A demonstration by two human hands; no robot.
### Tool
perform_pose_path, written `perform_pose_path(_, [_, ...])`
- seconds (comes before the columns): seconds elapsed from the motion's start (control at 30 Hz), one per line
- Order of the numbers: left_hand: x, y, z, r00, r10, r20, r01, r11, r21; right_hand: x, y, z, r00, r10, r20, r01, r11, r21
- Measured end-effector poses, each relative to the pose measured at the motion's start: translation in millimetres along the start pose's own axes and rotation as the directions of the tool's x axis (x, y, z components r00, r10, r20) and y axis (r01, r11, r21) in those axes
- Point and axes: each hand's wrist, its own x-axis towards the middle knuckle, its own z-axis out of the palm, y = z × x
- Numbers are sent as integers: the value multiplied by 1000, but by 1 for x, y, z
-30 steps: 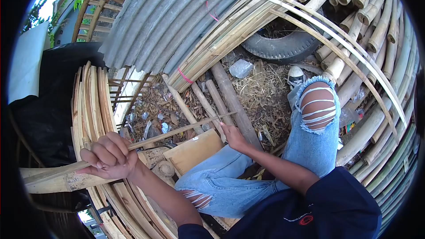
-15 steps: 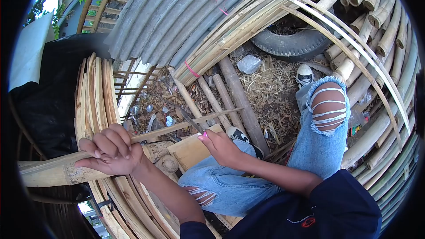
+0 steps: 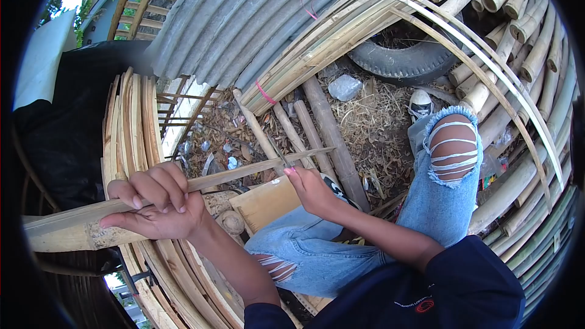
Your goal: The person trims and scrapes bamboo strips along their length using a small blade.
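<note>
My left hand (image 3: 161, 202) is closed round a long bamboo strip (image 3: 244, 172), which runs from the left edge to the middle of the view. My right hand (image 3: 311, 189) grips a knife (image 3: 280, 153) whose narrow blade crosses the strip near its far end; the handle is hidden in the fingers. Under the left hand lies a wider piece of split bamboo (image 3: 67, 237). A flat wooden board (image 3: 265, 204) sits below the strip, beside my bent leg.
Bundled bamboo slats (image 3: 323, 42) lie beside corrugated sheets (image 3: 225, 18). A tyre (image 3: 402, 61) rests on the littered ground. Bamboo poles (image 3: 536, 116) fill the right side, with two curved strips over them. More split slats (image 3: 131, 128) stand at the left.
Over the last second the knife and my right hand moved left along the strip, then slightly back right. My left hand stayed closed on the strip. The view shifted a little.
</note>
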Motion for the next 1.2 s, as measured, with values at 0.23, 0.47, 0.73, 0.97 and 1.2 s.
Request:
perform_pose_path(0.23, [3,-1,-1,986,-6,165,22,995,-98,-5,2,4,999,14,-48,-14,1000,-2])
perform_pose_path(0.47, [16,-9,-43,999,39,23,-38,999,-33,18,130,-24,909,400,-114,-401,916,21])
perform_pose_path(0.73, [30,-16,-48,945,51,-324,62,942,329,14,44,-52,950,302,-81,-302,953,19])
perform_pose_path(0.97, [13,-4,-37,832,155,-532,50,935,350,0,-7,-66,992,125,-19,-125,935,-333])
perform_pose_path(1.2, [11,-5,-50,949,115,-294,-91,991,96,4,-54,-83,995,43,89,17,814,-581])
